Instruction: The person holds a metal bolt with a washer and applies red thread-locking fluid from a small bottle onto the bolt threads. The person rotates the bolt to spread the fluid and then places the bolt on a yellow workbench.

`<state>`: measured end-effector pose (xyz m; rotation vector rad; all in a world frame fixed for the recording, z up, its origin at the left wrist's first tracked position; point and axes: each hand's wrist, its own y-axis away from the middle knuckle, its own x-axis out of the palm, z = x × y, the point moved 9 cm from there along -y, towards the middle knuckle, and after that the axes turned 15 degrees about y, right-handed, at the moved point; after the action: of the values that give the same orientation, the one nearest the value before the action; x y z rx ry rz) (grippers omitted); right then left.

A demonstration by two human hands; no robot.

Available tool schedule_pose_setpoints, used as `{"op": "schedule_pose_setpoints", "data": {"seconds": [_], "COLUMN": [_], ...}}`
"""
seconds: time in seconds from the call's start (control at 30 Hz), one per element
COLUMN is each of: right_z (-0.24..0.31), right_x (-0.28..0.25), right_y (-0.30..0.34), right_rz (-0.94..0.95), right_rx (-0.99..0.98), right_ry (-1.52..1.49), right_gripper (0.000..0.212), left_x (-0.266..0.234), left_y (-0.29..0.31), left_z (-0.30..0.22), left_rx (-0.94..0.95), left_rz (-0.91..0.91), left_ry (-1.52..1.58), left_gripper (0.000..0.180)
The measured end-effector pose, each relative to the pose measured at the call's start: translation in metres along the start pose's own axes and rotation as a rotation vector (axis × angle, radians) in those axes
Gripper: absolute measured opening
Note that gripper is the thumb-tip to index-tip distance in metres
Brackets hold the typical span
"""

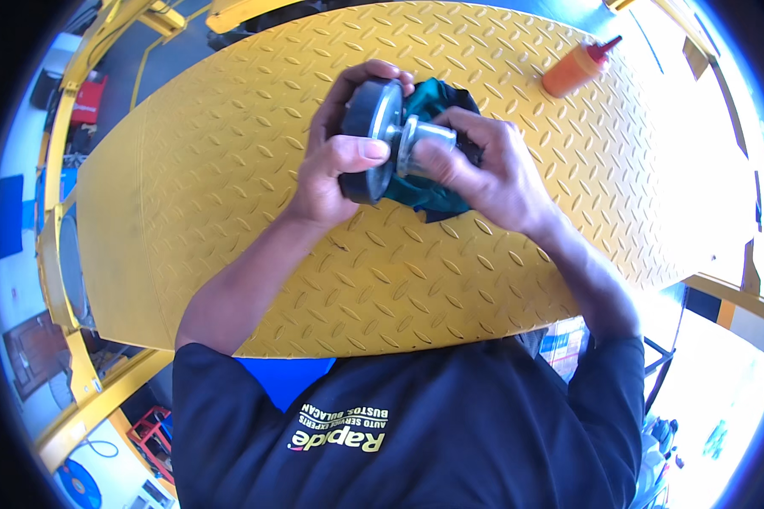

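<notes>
Above the middle of the yellow tread-plate surface (229, 170), the left hand (335, 161) is closed round the rim of a dark round metal part (367, 140), thumb laid across its face and fingers curled behind, holding it on edge. The right hand (484, 170) presses a bunched dark green cloth (437, 102) against the shiny metal hub (416, 144) that sticks out of the part's middle, fingers wrapped over cloth and hub together. To wipe well, it seems best to keep the left grip firm on the rim, turn the part bit by bit, and work a fresh fold of cloth round the hub and into the corner where it meets the disc, keeping the piece over the surface in case it slips. The back of the part and most of the hub are covered by fingers and cloth, so I cannot tell how clean they are. An orange squeeze bottle (575, 68) with a red nozzle lies near the far right corner; its contents cannot be made out. The right side is washed out by glare.
</notes>
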<state>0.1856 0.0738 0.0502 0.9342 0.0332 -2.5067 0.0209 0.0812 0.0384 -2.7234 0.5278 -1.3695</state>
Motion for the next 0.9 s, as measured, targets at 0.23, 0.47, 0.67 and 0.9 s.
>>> {"op": "schedule_pose_setpoints", "data": {"seconds": [0.23,0.47,0.67,0.9], "right_z": [0.066,-0.007,0.065,0.028], "right_x": [-0.012,0.007,-0.011,-0.008], "right_y": [0.042,-0.006,0.026,0.003], "right_rz": [-0.561,0.111,-0.455,-0.080], "right_rx": [-0.708,0.046,-0.471,-0.068], "right_ry": [0.837,-0.062,0.683,0.188], "right_gripper": [0.063,0.053,0.066,0.054], "left_x": [0.001,0.004,0.006,0.003], "left_y": [0.001,0.002,0.003,0.002], "left_z": [-0.001,-0.005,-0.006,-0.004], "left_rx": [-0.011,-0.026,-0.013,-0.004], "left_rz": [0.013,-0.054,-0.069,-0.042], "left_ry": [-0.072,-0.096,-0.066,-0.072], "left_gripper": [0.083,0.078,0.075,0.073]}}
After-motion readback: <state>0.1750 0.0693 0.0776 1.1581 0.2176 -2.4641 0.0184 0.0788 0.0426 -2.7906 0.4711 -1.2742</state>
